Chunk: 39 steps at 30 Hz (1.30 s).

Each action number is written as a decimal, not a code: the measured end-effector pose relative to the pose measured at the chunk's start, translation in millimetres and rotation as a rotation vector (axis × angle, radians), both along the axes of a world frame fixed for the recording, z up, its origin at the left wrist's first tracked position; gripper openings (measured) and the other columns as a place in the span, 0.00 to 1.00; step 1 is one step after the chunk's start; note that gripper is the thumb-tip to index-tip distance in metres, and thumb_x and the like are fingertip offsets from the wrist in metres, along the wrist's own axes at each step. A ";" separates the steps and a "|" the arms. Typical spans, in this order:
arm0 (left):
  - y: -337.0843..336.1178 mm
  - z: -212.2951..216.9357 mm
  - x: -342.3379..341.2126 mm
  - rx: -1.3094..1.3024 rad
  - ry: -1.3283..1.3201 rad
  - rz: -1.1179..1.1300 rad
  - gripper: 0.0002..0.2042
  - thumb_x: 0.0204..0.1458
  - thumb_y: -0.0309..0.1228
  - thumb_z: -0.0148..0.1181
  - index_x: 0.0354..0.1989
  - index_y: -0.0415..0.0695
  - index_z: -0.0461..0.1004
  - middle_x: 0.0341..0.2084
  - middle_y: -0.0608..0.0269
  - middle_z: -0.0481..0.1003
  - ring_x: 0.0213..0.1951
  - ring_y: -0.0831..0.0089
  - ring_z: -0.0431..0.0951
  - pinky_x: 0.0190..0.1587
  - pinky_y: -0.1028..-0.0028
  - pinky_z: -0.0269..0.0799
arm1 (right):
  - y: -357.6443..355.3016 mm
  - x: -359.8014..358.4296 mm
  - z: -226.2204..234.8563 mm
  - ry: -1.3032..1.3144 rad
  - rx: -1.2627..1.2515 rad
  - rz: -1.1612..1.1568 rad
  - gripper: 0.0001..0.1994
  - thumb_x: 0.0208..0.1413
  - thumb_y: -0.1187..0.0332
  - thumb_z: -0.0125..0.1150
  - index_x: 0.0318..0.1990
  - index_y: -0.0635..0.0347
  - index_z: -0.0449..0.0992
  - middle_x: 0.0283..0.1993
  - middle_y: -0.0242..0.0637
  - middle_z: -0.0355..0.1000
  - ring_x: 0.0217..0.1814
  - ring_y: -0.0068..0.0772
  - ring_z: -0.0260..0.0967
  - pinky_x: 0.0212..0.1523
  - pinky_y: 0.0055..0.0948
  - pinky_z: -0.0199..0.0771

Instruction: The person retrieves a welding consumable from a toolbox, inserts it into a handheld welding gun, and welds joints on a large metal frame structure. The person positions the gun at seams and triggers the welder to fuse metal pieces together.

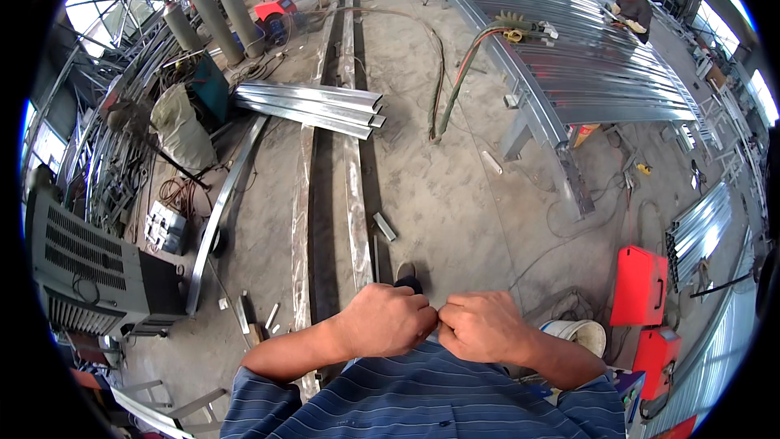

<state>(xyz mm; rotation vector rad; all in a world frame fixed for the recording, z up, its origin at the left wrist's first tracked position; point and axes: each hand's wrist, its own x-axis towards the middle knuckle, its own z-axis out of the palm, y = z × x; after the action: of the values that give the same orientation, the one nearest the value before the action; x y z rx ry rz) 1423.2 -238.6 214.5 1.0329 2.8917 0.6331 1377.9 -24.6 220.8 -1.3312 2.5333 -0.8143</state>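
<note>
Both of my hands are held up in front of my striped blue shirt, knuckles uppermost and almost touching. My left hand is closed, its fingers curled in toward the right one. My right hand is likewise a fist, thumb side against the left. Whatever the fingers may pinch is hidden. Below them, one dark shoe stands on the concrete floor. Just ahead lies a short metal offcut, beside two long steel beams. A stack of shiny metal channels rests across those beams farther off.
Ahead right stands a large steel frame with ribbed metal members; a person is at its far side. Cables droop from it to the floor. Red machines and a white bucket are right; a grey machine is left.
</note>
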 end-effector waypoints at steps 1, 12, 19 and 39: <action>-4.5 -3.4 -18.0 0.012 -0.006 -0.011 0.06 0.49 0.34 0.63 0.25 0.47 0.75 0.22 0.65 0.75 0.28 0.65 0.80 0.27 0.64 0.77 | -4.2 -17.1 -1.8 0.004 0.007 -0.002 0.09 0.50 0.66 0.62 0.21 0.56 0.75 0.25 0.35 0.72 0.29 0.44 0.75 0.27 0.44 0.75; -68.4 1.6 -219.1 0.193 0.201 -0.206 0.08 0.46 0.34 0.64 0.23 0.47 0.72 0.20 0.68 0.70 0.24 0.67 0.75 0.27 0.67 0.70 | -63.6 -222.2 18.1 -0.220 -0.017 0.058 0.08 0.49 0.67 0.61 0.22 0.58 0.72 0.26 0.36 0.72 0.29 0.49 0.73 0.26 0.45 0.71; -95.8 27.4 -315.0 0.207 0.425 -0.336 0.06 0.40 0.32 0.63 0.26 0.46 0.77 0.20 0.71 0.69 0.24 0.74 0.72 0.25 0.72 0.63 | -78.4 -306.7 -1.7 -0.989 -0.226 -0.109 0.07 0.57 0.69 0.57 0.31 0.62 0.78 0.26 0.30 0.74 0.27 0.30 0.71 0.28 0.34 0.68; -80.7 35.7 -582.2 0.091 0.208 -0.119 0.10 0.45 0.35 0.71 0.32 0.46 0.79 0.24 0.72 0.71 0.24 0.73 0.74 0.24 0.73 0.71 | -61.4 -597.7 -4.0 -0.696 -0.024 0.080 0.09 0.55 0.64 0.70 0.36 0.61 0.82 0.28 0.42 0.77 0.27 0.37 0.75 0.30 0.33 0.72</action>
<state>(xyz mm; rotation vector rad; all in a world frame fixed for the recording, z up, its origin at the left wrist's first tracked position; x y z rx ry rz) 841.0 -319.3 250.2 1.3482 2.9672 0.6950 780.2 -85.9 216.8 -0.9224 1.9162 -1.0633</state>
